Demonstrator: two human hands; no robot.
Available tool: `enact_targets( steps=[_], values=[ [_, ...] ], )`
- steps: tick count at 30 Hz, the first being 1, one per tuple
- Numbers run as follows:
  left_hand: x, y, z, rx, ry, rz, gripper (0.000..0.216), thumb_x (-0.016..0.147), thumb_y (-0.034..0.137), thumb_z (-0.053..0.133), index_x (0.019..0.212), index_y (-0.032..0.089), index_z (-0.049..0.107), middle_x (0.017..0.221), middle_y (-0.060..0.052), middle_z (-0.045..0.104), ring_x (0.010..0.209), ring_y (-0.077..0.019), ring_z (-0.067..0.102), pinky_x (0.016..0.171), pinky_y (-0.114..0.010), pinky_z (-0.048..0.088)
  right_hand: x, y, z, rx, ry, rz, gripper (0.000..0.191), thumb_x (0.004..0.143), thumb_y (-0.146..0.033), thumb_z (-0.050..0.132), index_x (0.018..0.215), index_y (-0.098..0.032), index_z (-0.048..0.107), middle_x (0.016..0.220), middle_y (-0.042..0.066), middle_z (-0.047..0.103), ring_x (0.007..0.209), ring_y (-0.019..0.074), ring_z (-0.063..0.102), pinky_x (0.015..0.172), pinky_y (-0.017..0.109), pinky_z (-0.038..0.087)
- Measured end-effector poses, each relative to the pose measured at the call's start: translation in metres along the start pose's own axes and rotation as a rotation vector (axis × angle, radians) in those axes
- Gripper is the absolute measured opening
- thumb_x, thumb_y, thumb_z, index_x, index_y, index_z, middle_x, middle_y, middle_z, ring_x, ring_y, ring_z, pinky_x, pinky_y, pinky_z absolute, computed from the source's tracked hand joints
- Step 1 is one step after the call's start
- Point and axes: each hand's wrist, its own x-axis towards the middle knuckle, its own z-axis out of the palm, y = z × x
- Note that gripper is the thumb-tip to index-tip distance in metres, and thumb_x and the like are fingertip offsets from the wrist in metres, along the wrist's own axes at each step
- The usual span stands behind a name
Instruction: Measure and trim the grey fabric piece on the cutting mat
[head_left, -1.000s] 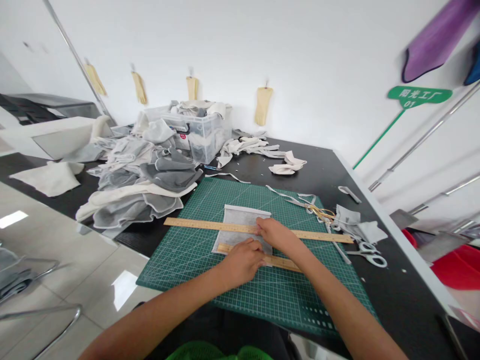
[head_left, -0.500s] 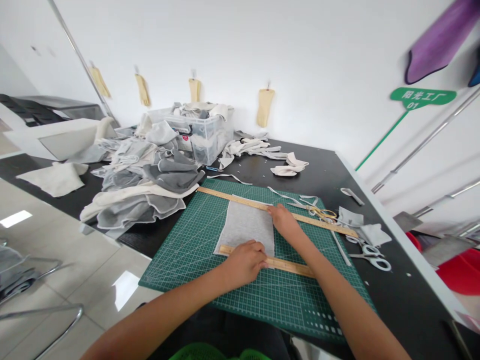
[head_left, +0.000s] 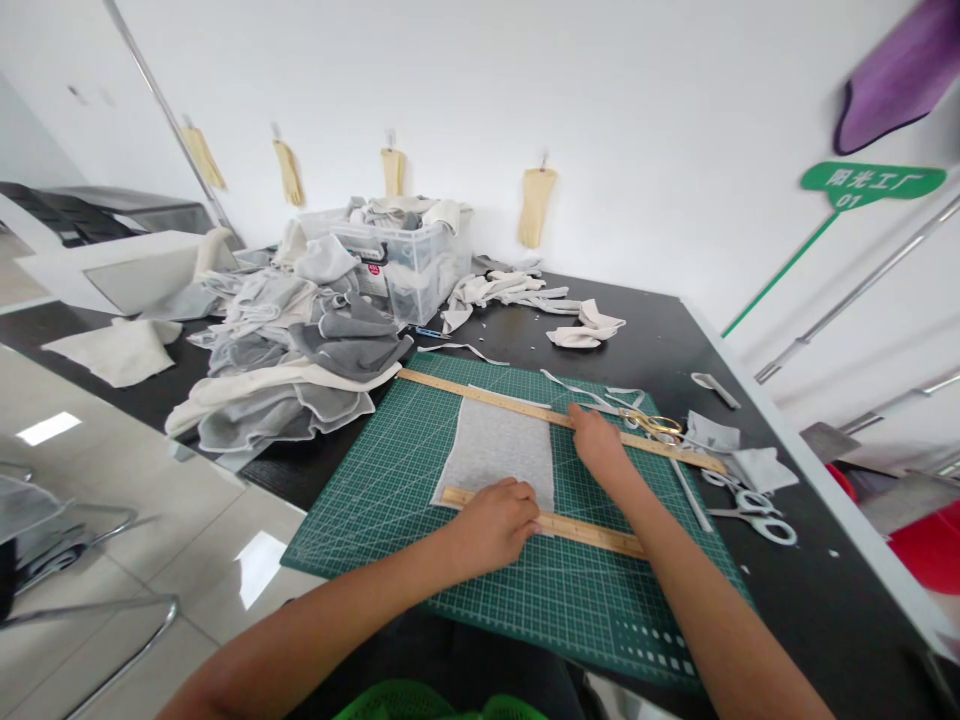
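Note:
A piece of light grey fabric (head_left: pixel 495 450) lies flat on the green cutting mat (head_left: pixel 360 500), with a wooden ruler across its far edge and another across its near edge. My left hand (head_left: pixel 499 522) has its fingers curled on the near ruler (head_left: pixel 592 534), pressing it over the cloth. Just right of the fabric, my right hand (head_left: pixel 600 445) is at the far ruler (head_left: pixel 487 397), fingers bent and pressed together on it; the fingertips are partly hidden. Gold-handled scissors (head_left: pixel 656 427) and thin fabric strips lie beyond this hand.
White-handled scissors (head_left: pixel 765 525) and fabric scraps (head_left: pixel 712 430) lie at the right. A large pile of grey and cream cloth (head_left: pixel 285 350) is at the left, beside a clear plastic bin (head_left: pixel 420 270) full of cloth. More cream scraps (head_left: pixel 589 325) lie toward the wall.
My right hand has slid a little to the right along the far ruler, off the fabric's corner. The left hand, both rulers and the fabric stay in place. The view has shifted slightly.

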Motion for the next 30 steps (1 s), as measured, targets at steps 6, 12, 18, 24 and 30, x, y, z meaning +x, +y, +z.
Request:
enact_targets(
  steps=[6, 12, 18, 24, 30],
  values=[
    [0.000, 0.004, -0.002, 0.036, -0.014, -0.023, 0.014, 0.099, 0.020, 0.054, 0.089, 0.018, 0.063, 0.099, -0.003, 0.064, 0.095, -0.0194, 0.057, 0.085, -0.032, 0.047, 0.013, 0.010, 0.011, 0.065, 0.086, -0.059, 0.040, 0.103, -0.015, 0.028, 0.125, -0.018, 0.061, 0.109, 0.018, 0.066, 0.102, 0.0319, 0.063, 0.088, 0.041, 0.042],
    [-0.001, 0.005, -0.007, -0.007, -0.018, -0.015, 0.012, 0.099, 0.023, 0.056, 0.090, 0.019, 0.064, 0.102, -0.003, 0.064, 0.096, -0.0191, 0.058, 0.088, -0.032, 0.047, 0.013, 0.010, -0.003, 0.179, 0.085, -0.137, 0.047, 0.105, -0.018, 0.021, 0.141, -0.011, 0.050, 0.119, 0.022, 0.063, 0.108, 0.0314, 0.059, 0.090, 0.040, 0.042],
    [0.008, -0.002, -0.019, -0.193, -0.078, 0.016, 0.015, 0.098, 0.022, 0.055, 0.090, 0.017, 0.066, 0.098, -0.003, 0.063, 0.091, -0.0158, 0.060, 0.085, -0.028, 0.047, -0.006, -0.009, -0.032, 0.269, -0.285, -0.448, 0.031, 0.089, -0.045, 0.065, 0.106, -0.019, 0.066, 0.095, 0.005, 0.071, 0.086, 0.0212, 0.063, 0.072, 0.027, 0.044],
    [0.024, -0.020, -0.037, -0.366, -0.240, -0.024, 0.015, 0.095, 0.025, 0.057, 0.087, 0.016, 0.066, 0.089, -0.002, 0.061, 0.079, -0.0133, 0.058, 0.072, -0.025, 0.045, -0.036, -0.025, -0.049, 0.205, -0.642, -0.552, 0.042, 0.066, -0.054, 0.082, 0.091, -0.022, 0.070, 0.077, -0.001, 0.068, 0.071, 0.0206, 0.063, 0.057, 0.025, 0.036],
    [0.024, -0.027, -0.045, -0.457, -0.282, -0.134, 0.023, 0.099, 0.035, 0.051, 0.108, 0.017, 0.063, 0.088, 0.000, 0.064, 0.077, -0.0138, 0.058, 0.065, -0.024, 0.044, -0.050, -0.041, -0.044, 0.102, -0.621, -0.440, 0.046, 0.061, -0.052, 0.084, 0.095, -0.023, 0.074, 0.091, 0.004, 0.074, 0.079, 0.0273, 0.069, 0.059, 0.029, 0.040]
  ],
)
